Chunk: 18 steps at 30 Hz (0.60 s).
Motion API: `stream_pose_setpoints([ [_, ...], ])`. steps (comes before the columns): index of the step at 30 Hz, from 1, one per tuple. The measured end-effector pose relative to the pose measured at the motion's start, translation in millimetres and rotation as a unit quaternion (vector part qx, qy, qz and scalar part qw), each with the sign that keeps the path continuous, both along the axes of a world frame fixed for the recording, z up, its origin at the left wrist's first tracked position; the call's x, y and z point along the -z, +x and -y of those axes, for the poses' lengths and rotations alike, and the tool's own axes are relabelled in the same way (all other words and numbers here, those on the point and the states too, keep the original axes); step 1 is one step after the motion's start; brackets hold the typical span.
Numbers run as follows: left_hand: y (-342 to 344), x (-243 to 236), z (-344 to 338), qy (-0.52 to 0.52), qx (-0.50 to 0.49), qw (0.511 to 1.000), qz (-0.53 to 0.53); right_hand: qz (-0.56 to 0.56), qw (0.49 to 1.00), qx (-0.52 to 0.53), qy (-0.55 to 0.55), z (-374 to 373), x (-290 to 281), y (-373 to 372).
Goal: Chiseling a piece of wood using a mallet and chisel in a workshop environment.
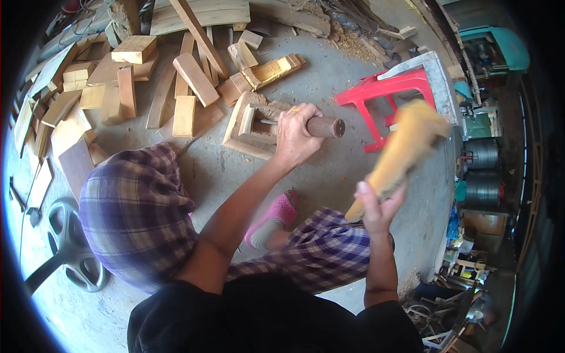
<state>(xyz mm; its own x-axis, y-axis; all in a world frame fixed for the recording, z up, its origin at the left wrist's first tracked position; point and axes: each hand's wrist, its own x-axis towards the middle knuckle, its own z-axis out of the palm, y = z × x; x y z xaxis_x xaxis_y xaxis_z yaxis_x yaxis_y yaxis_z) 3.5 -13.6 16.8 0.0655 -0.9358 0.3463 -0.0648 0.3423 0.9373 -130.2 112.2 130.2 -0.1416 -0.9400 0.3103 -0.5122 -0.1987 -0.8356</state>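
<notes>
My left hand is closed round the thick brown wooden handle of a chisel, whose round end points right. A bit of its shaft shows left of my fingers, over a hollowed wooden block on the floor; its cutting tip cannot be made out. Raised at the right, my right hand grips a yellowish wooden mallet by its narrow end. The mallet's thick head is blurred and stands apart from the chisel handle.
Cut wood blocks and planks lie scattered at the left and far side. A red plastic stool lies on its side beyond the mallet. A grey five-spoked base stands at the left. My pink shoe rests below the block.
</notes>
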Motion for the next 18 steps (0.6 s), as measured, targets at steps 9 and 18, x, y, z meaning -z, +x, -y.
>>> stream_pose_setpoints([
  [9,1,4,3,0.024,-0.053,0.998,-0.031,-0.008,0.997,0.005,0.074,6,0,6],
  [18,-6,12,3,-0.027,-0.147,0.982,-0.112,-0.069,0.990,-0.032,0.122,14,6,16],
])
